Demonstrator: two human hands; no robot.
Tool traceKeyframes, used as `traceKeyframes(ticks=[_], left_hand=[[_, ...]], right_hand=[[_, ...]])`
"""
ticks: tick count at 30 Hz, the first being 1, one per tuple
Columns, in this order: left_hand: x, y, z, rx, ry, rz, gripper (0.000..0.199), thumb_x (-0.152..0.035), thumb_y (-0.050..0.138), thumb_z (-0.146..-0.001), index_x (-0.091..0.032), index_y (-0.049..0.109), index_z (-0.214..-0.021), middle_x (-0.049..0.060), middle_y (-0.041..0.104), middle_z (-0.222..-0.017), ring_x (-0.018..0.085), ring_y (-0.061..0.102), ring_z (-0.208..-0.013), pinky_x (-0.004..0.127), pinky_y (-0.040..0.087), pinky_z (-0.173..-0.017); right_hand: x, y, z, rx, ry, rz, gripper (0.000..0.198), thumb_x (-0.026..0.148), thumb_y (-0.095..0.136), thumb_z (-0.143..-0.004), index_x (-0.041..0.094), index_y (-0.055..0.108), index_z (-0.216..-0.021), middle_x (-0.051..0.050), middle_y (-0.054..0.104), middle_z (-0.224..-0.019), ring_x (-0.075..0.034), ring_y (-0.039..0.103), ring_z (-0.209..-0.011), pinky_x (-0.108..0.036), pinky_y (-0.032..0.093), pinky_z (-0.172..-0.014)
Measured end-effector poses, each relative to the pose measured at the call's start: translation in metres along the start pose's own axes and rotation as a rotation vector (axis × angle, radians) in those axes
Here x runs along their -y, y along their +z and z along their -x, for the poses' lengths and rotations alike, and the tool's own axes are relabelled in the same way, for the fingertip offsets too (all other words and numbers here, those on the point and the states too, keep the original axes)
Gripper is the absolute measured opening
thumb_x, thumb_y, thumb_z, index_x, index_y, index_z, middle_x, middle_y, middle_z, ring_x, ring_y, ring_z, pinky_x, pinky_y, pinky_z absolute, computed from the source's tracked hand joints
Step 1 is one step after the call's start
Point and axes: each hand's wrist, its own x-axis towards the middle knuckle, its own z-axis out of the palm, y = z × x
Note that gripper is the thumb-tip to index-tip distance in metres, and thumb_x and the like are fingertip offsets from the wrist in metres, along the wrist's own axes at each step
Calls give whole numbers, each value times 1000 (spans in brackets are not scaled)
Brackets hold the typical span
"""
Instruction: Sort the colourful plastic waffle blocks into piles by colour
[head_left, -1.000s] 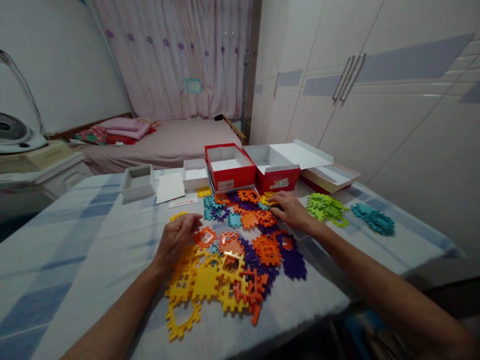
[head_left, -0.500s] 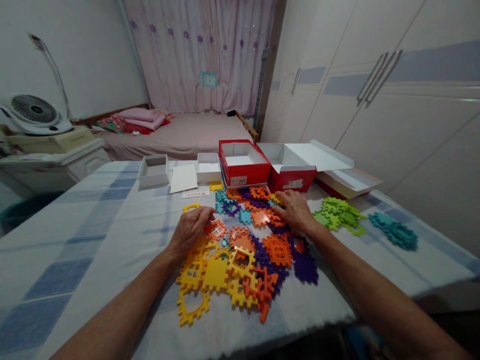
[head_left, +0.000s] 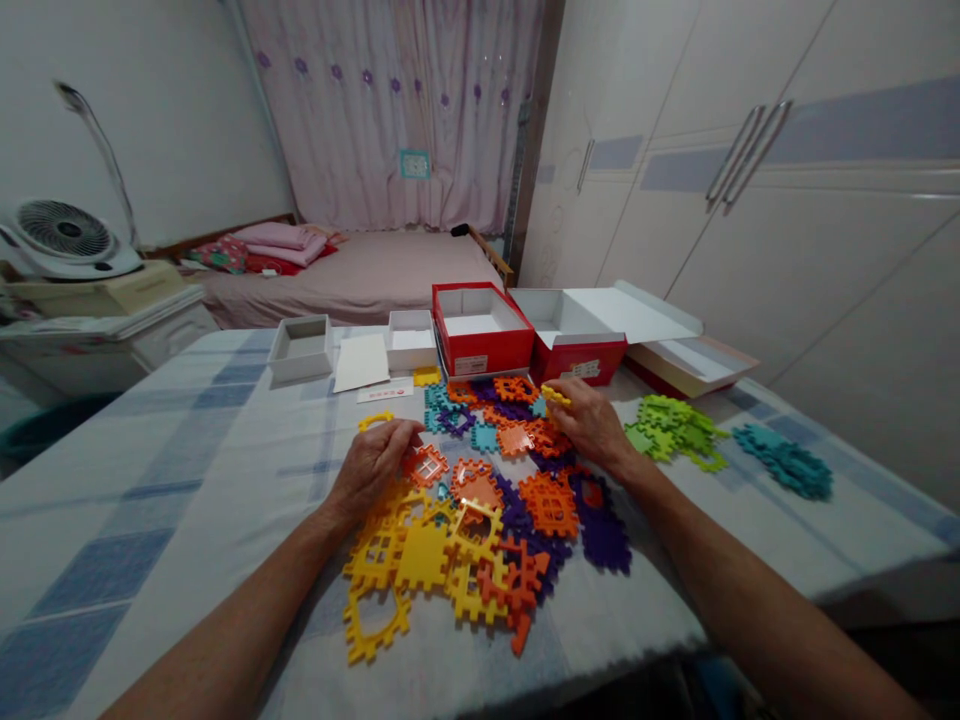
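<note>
Between thumb and fingers, my right hand (head_left: pixel 592 422) grips a yellow interlocking plastic piece (head_left: pixel 556 396) just above the far right of the pile. My left hand (head_left: pixel 377 462) rests at the pile's left side with its fingers curled together; what they hold, if anything, is hidden. Close to its fingertips is an orange window-shaped piece (head_left: pixel 426 466). Yellow toothed pieces (head_left: pixel 423 557) lie nearest to me, with a yellow ring-like piece (head_left: pixel 376 420) beyond the left hand. Orange pieces (head_left: pixel 550 504), purple pieces (head_left: pixel 602 530) and light-blue pieces (head_left: pixel 444 402) overlap in the middle.
Lime-green pieces (head_left: pixel 675 432) and teal pieces (head_left: pixel 784 461) form separate heaps on the right. A red box (head_left: pixel 484 350), another red box (head_left: pixel 585 362) with its lid raised, white trays (head_left: pixel 301 350) and a white card (head_left: pixel 361 363) stand along the far side of the cloth-covered table (head_left: pixel 225 520).
My right hand has lifted the yellow piece slightly from the pile, and more of it shows. The left hand stays in place. The whole view has shifted a little.
</note>
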Motion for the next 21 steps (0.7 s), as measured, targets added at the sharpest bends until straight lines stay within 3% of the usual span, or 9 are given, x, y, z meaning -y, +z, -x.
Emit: traceKeyframes(ticks=[5,11,14,21], left_hand=[[2,0,-1,9,15,8,42,-51,41,-89,-20,69,-89,5,65,-75,17,59,-68,29,47,-66],[3,-1,-2,34,49,-75,44,-50,36,-91,-19,67,-90,4,64,-75,18,59,-72,29,47,-66],[5,-1,-2,40,48,-77,45,-50,35,-91,-19,67,-90,4,64,-76,17,60,-72,29,47,-65],[5,-1,-2,43,43,-59,45,-51,35,-91,-19,67,-92,4,66,-77,17,60,-70,29,48,-66]], right_hand=[[25,-10,2,312,-188,-255,53,38,63,-81,24,51,-131,-7,53,-130,-21,52,-117,-34,40,-100],[-16,-1,-1,274,102,43,55,42,58,-83,13,54,-129,-16,56,-128,-30,51,-118,-44,38,-101],[-31,4,0,326,110,100,52,43,53,-86,15,54,-130,-15,57,-129,-29,52,-118,-42,39,-101],[-29,8,3,194,107,179,44,27,47,-87,10,55,-127,-15,61,-124,-26,57,-112,-36,42,-97]])
